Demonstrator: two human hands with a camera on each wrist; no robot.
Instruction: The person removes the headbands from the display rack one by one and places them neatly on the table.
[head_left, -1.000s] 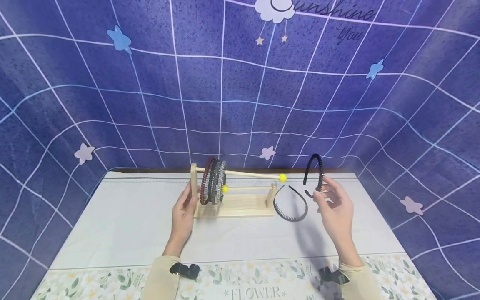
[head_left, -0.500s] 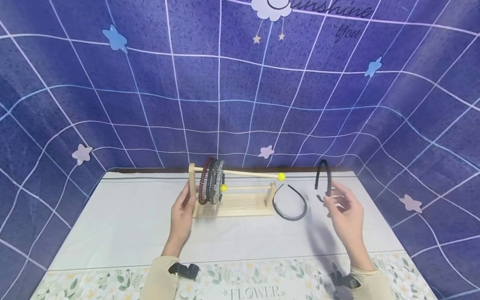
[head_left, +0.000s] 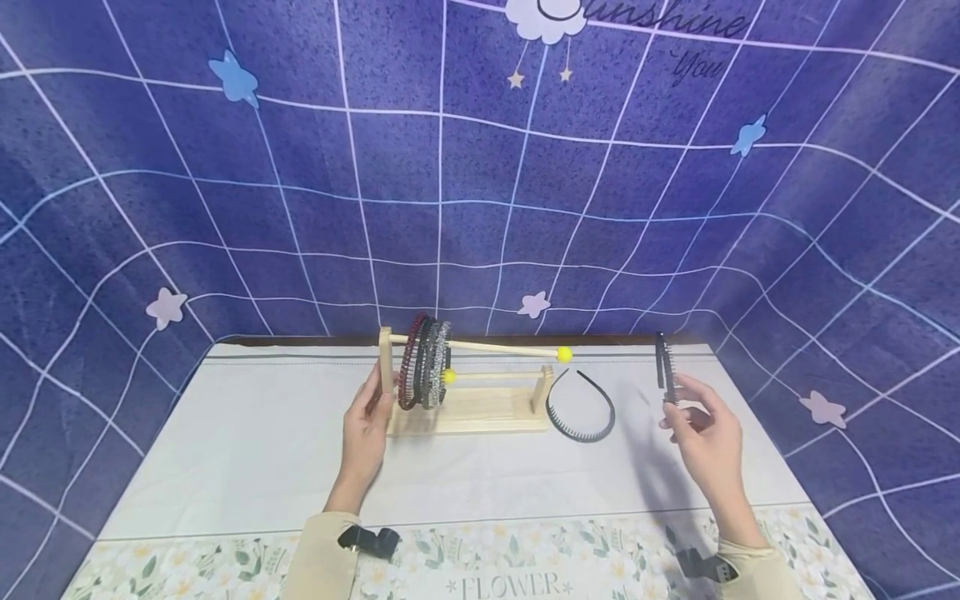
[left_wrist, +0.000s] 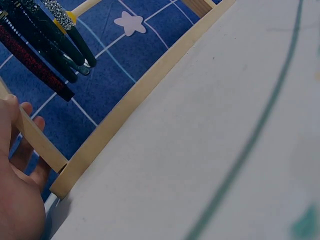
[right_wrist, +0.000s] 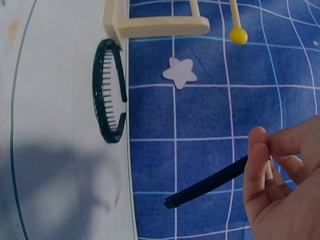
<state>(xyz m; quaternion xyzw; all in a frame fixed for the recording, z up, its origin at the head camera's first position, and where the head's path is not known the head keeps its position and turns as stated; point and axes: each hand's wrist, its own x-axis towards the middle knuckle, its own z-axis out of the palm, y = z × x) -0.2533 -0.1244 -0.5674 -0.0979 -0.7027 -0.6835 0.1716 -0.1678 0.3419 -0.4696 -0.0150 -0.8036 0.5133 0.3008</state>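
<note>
Floral cloth (head_left: 225, 567) edges the near side of the table (head_left: 247, 458). Above its right part, the right hand (head_left: 708, 437) pinches a black toothed headband (head_left: 667, 367); the left hand (head_left: 365, 425) grips the left post (head_left: 386, 358) of a wooden stand (head_left: 487, 415). Another headband (head_left: 581, 436) lies just beside it; several hang on its upper rod (head_left: 510, 348) before a blue gridded backdrop (head_left: 480, 233).

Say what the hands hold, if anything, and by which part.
Right hand: black headband, pinched at its lower part. Left hand: wooden rack, gripped by its left upright.

Blue gridded backdrop (head_left: 480, 233), white floral tablecloth (head_left: 240, 467)
</note>
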